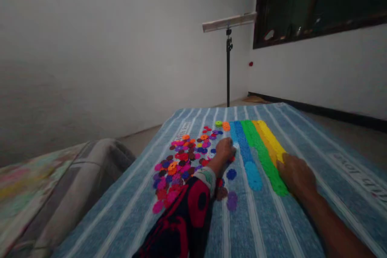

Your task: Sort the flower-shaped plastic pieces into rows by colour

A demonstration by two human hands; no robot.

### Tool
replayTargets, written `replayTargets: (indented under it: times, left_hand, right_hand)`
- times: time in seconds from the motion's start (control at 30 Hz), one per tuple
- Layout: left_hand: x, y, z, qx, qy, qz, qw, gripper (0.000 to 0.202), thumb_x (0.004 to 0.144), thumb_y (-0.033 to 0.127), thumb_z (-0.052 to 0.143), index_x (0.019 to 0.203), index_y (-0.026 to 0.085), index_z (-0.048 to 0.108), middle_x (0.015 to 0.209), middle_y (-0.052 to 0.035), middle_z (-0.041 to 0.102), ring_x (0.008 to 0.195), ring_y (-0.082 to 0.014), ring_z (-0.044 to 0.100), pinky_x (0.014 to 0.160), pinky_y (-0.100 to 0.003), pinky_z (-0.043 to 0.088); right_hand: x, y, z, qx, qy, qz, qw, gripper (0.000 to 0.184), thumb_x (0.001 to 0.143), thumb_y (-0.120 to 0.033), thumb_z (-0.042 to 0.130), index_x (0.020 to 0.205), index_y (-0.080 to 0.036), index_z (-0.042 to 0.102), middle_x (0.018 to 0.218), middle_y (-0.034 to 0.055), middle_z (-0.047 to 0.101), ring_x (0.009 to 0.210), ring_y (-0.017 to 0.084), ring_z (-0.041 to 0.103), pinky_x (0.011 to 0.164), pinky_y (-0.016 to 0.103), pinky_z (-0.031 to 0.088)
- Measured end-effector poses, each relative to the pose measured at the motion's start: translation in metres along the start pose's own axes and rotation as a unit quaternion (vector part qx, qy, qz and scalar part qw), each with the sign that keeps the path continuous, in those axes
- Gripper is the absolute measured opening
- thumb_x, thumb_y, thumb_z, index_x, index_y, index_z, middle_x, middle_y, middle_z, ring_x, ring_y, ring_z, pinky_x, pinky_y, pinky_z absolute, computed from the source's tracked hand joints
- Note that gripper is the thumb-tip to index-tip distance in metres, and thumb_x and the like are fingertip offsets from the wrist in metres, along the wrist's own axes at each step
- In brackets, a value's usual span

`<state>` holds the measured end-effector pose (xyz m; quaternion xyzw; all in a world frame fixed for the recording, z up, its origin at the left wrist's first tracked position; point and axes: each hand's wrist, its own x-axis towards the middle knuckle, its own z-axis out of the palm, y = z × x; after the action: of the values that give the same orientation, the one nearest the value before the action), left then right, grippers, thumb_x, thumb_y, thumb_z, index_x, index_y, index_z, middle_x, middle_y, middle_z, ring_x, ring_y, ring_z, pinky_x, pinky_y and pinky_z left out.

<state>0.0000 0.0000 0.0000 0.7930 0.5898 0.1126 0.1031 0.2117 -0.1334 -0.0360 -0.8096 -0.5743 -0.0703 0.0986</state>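
My left hand (225,151) is closed at the near end of a light blue row (234,131) of flower-shaped discs. Whatever its fingers hold is hidden by the hand and blur. My right hand (298,173) lies over the near part of a yellow row (270,135) and an orange-yellow row (266,141), fingers loosely bent and slightly apart. Between the hands run a green row (263,159) and a blue row (242,141), with light blue discs (253,175) at the blue row's near end. Left of my left hand spreads a loose pile of mixed-colour discs (181,161).
The discs lie on a blue striped cloth (121,217) over a table. Single purple (232,200) and dark blue (231,174) discs sit nearer me. A grey draped cover (99,169) stands at left. Behind the table rises a black stand (228,72) with a light bar.
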Motion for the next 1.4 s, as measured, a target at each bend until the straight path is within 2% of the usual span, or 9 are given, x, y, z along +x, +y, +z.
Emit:
replayTargets:
  times: [0.13, 0.23, 0.43, 0.63, 0.73, 0.87, 1.0, 1.2, 1.4]
  left_hand:
    - [-0.002, 0.003, -0.003, -0.016, -0.001, -0.008, 1.000, 0.028, 0.078, 0.020, 0.064, 0.104, 0.017, 0.070, 0.107, -0.0095, 0.072, 0.103, -0.0212, 0.065, 0.080, -0.027, 0.047]
    - [-0.001, -0.006, -0.012, -0.038, 0.004, 0.002, 0.999, 0.029, 0.076, 0.018, 0.066, 0.104, 0.017, 0.071, 0.104, -0.0083, 0.072, 0.099, -0.0201, 0.065, 0.082, -0.027, 0.048]
    - [0.006, -0.056, -0.048, -0.061, 0.017, -0.020, 0.998, 0.021, 0.073, 0.014, 0.066, 0.091, 0.015, 0.075, 0.086, -0.0043, 0.072, 0.086, -0.0177, 0.065, 0.080, -0.026, 0.049]
    - [-0.008, -0.095, -0.069, -0.074, -0.045, -0.025, 0.996, 0.012, 0.063, 0.008, 0.066, 0.071, 0.012, 0.074, 0.061, 0.0005, 0.065, 0.062, -0.0126, 0.059, 0.063, -0.022, 0.046]
    - [-0.020, -0.098, -0.068, -0.079, -0.076, -0.020, 0.994, 0.007, 0.063, 0.013, 0.069, 0.068, 0.012, 0.074, 0.058, 0.0002, 0.064, 0.057, -0.0119, 0.057, 0.059, -0.021, 0.044]
    - [-0.030, -0.091, -0.063, -0.049, -0.100, -0.021, 0.994, 0.016, 0.068, 0.027, 0.070, 0.073, 0.013, 0.075, 0.063, -0.0023, 0.067, 0.059, -0.0129, 0.058, 0.057, -0.021, 0.044]
    - [-0.031, -0.087, -0.058, -0.033, -0.091, -0.029, 0.995, 0.012, 0.063, 0.025, 0.073, 0.069, 0.014, 0.072, 0.059, -0.0001, 0.064, 0.058, -0.0122, 0.056, 0.056, -0.021, 0.042]
    - [-0.025, -0.098, -0.054, -0.162, -0.092, -0.030, 0.982, 0.014, 0.055, 0.016, 0.070, 0.051, 0.015, 0.057, 0.047, 0.0048, 0.049, 0.049, -0.0085, 0.046, 0.048, -0.020, 0.035]
    - [-0.031, -0.100, -0.058, -0.243, -0.100, -0.022, 0.965, 0.021, 0.051, 0.024, 0.073, 0.048, 0.015, 0.054, 0.043, 0.0044, 0.048, 0.045, -0.0072, 0.042, 0.045, -0.020, 0.031]
  right_hand:
    - [-0.001, 0.002, -0.001, -0.006, 0.003, 0.000, 1.000, 0.027, 0.097, -0.035, 0.044, 0.103, -0.015, 0.060, 0.092, 0.0114, 0.066, 0.090, 0.028, 0.063, 0.068, 0.033, 0.040]
    - [-0.001, 0.003, -0.002, -0.011, 0.002, -0.002, 1.000, 0.026, 0.097, -0.035, 0.043, 0.101, -0.015, 0.060, 0.094, 0.0114, 0.066, 0.090, 0.028, 0.063, 0.069, 0.033, 0.040]
    - [-0.002, 0.001, -0.006, -0.010, -0.001, 0.000, 1.000, 0.026, 0.097, -0.035, 0.044, 0.100, -0.015, 0.061, 0.092, 0.0117, 0.065, 0.089, 0.028, 0.063, 0.067, 0.034, 0.040]
    - [-0.002, 0.000, -0.008, -0.001, -0.011, 0.009, 1.000, 0.027, 0.097, -0.035, 0.044, 0.100, -0.015, 0.061, 0.092, 0.0120, 0.066, 0.090, 0.028, 0.064, 0.066, 0.033, 0.040]
    - [-0.002, 0.001, -0.007, -0.001, -0.009, 0.003, 1.000, 0.027, 0.096, -0.034, 0.043, 0.102, -0.015, 0.061, 0.094, 0.0127, 0.067, 0.089, 0.028, 0.064, 0.065, 0.033, 0.039]
    - [-0.001, 0.003, -0.003, -0.002, -0.004, 0.002, 1.000, 0.027, 0.096, -0.035, 0.045, 0.100, -0.015, 0.061, 0.095, 0.0128, 0.067, 0.090, 0.028, 0.064, 0.065, 0.033, 0.040]
    - [-0.001, 0.003, -0.003, 0.001, -0.005, 0.003, 1.000, 0.026, 0.096, -0.036, 0.044, 0.097, -0.016, 0.061, 0.094, 0.0117, 0.067, 0.090, 0.028, 0.063, 0.065, 0.033, 0.040]
    - [-0.002, 0.001, -0.004, -0.005, -0.002, 0.004, 1.000, 0.027, 0.096, -0.035, 0.043, 0.098, -0.016, 0.061, 0.092, 0.0120, 0.066, 0.089, 0.028, 0.063, 0.065, 0.033, 0.040]
    - [0.000, 0.002, -0.003, -0.006, -0.004, 0.005, 1.000, 0.026, 0.095, -0.035, 0.044, 0.099, -0.016, 0.061, 0.094, 0.0126, 0.066, 0.090, 0.027, 0.063, 0.067, 0.033, 0.041]
